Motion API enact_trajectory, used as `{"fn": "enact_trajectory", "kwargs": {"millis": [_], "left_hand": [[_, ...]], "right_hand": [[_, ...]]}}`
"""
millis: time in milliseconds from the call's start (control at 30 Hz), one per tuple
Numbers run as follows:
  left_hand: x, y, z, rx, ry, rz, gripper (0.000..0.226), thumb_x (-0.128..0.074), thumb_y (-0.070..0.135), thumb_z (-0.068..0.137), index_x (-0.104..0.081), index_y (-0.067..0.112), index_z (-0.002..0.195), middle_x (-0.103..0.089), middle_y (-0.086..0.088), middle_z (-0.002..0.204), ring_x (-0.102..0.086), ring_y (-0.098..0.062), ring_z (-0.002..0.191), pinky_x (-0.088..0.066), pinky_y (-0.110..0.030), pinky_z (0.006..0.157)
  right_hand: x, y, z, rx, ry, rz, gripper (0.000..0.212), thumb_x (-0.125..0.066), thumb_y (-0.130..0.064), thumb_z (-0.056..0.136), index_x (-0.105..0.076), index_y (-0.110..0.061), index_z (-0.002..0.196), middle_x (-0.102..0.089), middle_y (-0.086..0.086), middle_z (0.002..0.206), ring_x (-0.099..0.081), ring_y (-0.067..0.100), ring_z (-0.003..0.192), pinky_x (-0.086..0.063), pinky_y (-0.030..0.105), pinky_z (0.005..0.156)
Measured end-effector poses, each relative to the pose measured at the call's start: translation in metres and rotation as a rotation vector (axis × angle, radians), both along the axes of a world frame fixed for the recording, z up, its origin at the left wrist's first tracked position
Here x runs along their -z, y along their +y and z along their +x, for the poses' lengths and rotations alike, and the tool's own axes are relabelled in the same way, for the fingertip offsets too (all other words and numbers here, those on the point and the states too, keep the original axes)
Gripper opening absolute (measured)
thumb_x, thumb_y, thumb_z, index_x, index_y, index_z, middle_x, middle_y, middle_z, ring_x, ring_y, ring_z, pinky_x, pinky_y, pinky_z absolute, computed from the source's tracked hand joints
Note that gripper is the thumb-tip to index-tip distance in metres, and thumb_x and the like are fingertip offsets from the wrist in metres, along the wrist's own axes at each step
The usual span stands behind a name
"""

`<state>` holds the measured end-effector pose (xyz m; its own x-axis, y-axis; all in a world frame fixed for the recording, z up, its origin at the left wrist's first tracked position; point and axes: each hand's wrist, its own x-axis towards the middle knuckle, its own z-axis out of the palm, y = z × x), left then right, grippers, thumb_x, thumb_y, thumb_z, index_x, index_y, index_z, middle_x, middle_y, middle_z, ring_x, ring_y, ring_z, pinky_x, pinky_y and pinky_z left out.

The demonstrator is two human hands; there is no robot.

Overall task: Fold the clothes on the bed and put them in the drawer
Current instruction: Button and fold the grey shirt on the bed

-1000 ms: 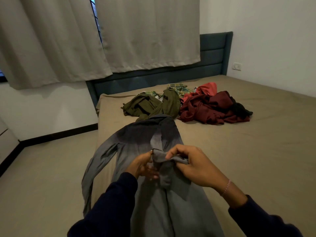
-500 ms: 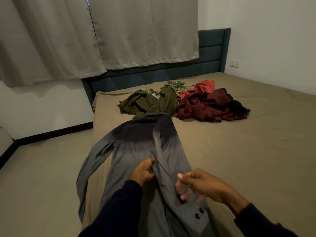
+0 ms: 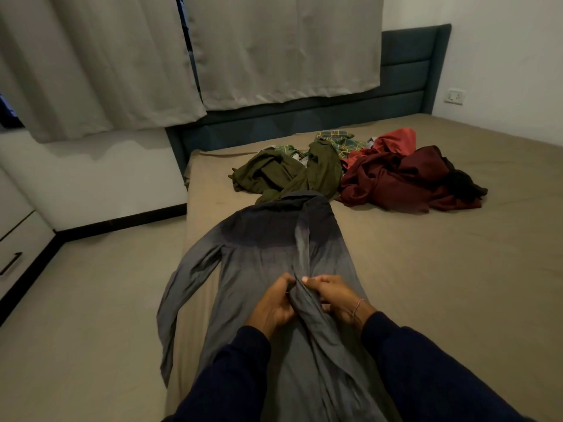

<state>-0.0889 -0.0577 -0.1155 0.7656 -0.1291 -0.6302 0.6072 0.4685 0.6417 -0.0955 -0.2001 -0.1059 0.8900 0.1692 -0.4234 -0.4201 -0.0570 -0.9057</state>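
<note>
Both my hands are on the grey shirt, which lies stretched out flat along the left edge of the bed, collar pointing away from me toward the headboard. My left hand has its fingers curled round a bunched fold of the shirt's front, and my right hand pinches that same ridge of cloth from the other side, thumb on top, so the two hands nearly meet over the fabric. Neither grip is loose: both are closed tight on grey cloth. One sleeve of the shirt trails off the shirt's left side and hangs over the bed edge. Beyond the shirt's collar sits the waiting heap: an olive green garment just past the collar, a green plaid piece behind it, and a dark red pile to the right of the olive one, with a brighter red piece on top at the back and something black at its far right. Pale curtains hang above the headboard. Far left of the shirt, a drawer front with a dark handle shows at the frame's edge.
</note>
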Motion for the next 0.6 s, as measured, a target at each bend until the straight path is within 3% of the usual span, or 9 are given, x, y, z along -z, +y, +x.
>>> {"fn": "enact_trajectory", "kwargs": {"millis": [67, 133, 233, 333, 400, 500, 600], "left_hand": [[0.003, 0.001, 0.002, 0.012, -0.004, -0.123, 0.045, -0.039, 0.023, 0.098, -0.063, -0.01, 0.118, -0.068, -0.03, 0.11, -0.065, -0.041, 0.101, -0.053, -0.054, 0.089], [0.006, 0.0, 0.005, 0.017, -0.007, -0.2, 0.049, -0.039, 0.025, 0.099, -0.06, -0.01, 0.125, -0.064, -0.033, 0.121, -0.061, -0.044, 0.113, -0.05, -0.058, 0.096], [0.014, -0.001, 0.011, 0.004, -0.019, -0.196, 0.049, -0.045, 0.024, 0.098, -0.057, -0.012, 0.129, -0.061, -0.033, 0.127, -0.061, -0.044, 0.114, -0.053, -0.055, 0.095], [0.025, 0.003, 0.015, -0.008, -0.041, -0.141, 0.043, -0.052, 0.021, 0.099, -0.057, -0.011, 0.127, -0.064, -0.032, 0.124, -0.062, -0.043, 0.116, -0.049, -0.054, 0.103], [0.029, 0.004, 0.015, -0.041, -0.069, -0.047, 0.036, -0.052, 0.018, 0.102, -0.058, -0.008, 0.126, -0.066, -0.029, 0.12, -0.065, -0.041, 0.112, -0.053, -0.053, 0.097], [0.033, 0.01, 0.017, -0.11, -0.088, 0.107, 0.031, -0.055, 0.013, 0.102, -0.059, -0.007, 0.125, -0.069, -0.024, 0.114, -0.068, -0.037, 0.101, -0.059, -0.048, 0.077], [0.041, 0.017, 0.016, -0.118, -0.086, 0.135, 0.036, -0.065, 0.02, 0.097, -0.063, -0.005, 0.123, -0.072, -0.023, 0.111, -0.071, -0.036, 0.101, -0.06, -0.048, 0.08]], "right_hand": [[0.001, -0.003, 0.005, 0.029, 0.058, 0.087, 0.037, -0.06, -0.043, 0.099, -0.073, -0.009, 0.092, -0.074, 0.005, 0.079, -0.067, 0.015, 0.072, -0.052, 0.024, 0.061], [0.006, -0.007, 0.012, 0.086, 0.106, 0.132, 0.047, -0.058, -0.048, 0.098, -0.073, -0.004, 0.106, -0.075, 0.012, 0.091, -0.066, 0.025, 0.083, -0.051, 0.031, 0.069], [0.008, -0.01, 0.02, 0.123, 0.177, 0.108, 0.045, -0.069, -0.033, 0.094, -0.066, 0.003, 0.12, -0.074, 0.014, 0.096, -0.07, 0.026, 0.082, -0.056, 0.031, 0.059], [-0.001, -0.016, 0.02, 0.082, 0.248, 0.074, 0.05, -0.08, -0.028, 0.085, -0.064, 0.002, 0.121, -0.074, 0.018, 0.106, -0.07, 0.033, 0.099, -0.061, 0.043, 0.075], [-0.008, -0.026, 0.023, 0.14, 0.161, -0.013, 0.041, -0.083, -0.024, 0.081, -0.068, -0.001, 0.111, -0.072, 0.014, 0.101, -0.068, 0.03, 0.094, -0.057, 0.037, 0.07], [-0.011, -0.043, 0.029, 0.337, -0.141, -0.324, 0.028, -0.086, -0.029, 0.077, -0.067, -0.009, 0.08, -0.07, 0.008, 0.082, -0.067, 0.026, 0.081, -0.057, 0.035, 0.067], [-0.015, -0.049, 0.019, 0.154, -0.056, -0.388, 0.042, -0.078, -0.051, 0.081, -0.065, -0.011, 0.08, -0.067, 0.008, 0.078, -0.06, 0.021, 0.067, -0.053, 0.031, 0.059]]}}
